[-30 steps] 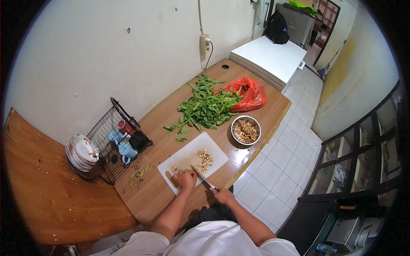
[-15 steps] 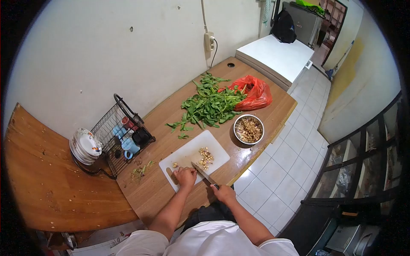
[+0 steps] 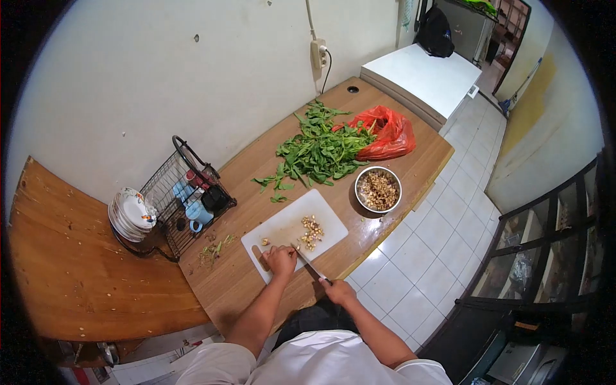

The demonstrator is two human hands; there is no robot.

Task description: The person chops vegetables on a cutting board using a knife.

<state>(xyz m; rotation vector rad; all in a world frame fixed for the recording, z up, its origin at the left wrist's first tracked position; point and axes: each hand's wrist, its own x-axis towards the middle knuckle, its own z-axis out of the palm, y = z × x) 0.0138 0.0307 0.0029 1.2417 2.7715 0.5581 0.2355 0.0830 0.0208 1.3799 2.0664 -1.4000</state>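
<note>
My right hand is wrapped round the handle of a knife, whose blade lies across the near part of a white cutting board. Curled and pressed down on the board, my left hand sits beside the knife tip; whatever its fingers pinch is too small and hidden to name. Chopped pale-brown pieces form a loose pile right of the blade. A few more bits lie left of my left hand, near the board's handle slot.
Beyond the board stands a metal bowl of chopped brown pieces. Leafy greens spread beside a red plastic bag. At left are a wire rack with cups, stacked plates and stem scraps. The table edge runs along the right.
The camera view has shifted slightly, so the table's contents appear a little higher and to the right. Both hands stay at the board, with the knife only slightly moved.
</note>
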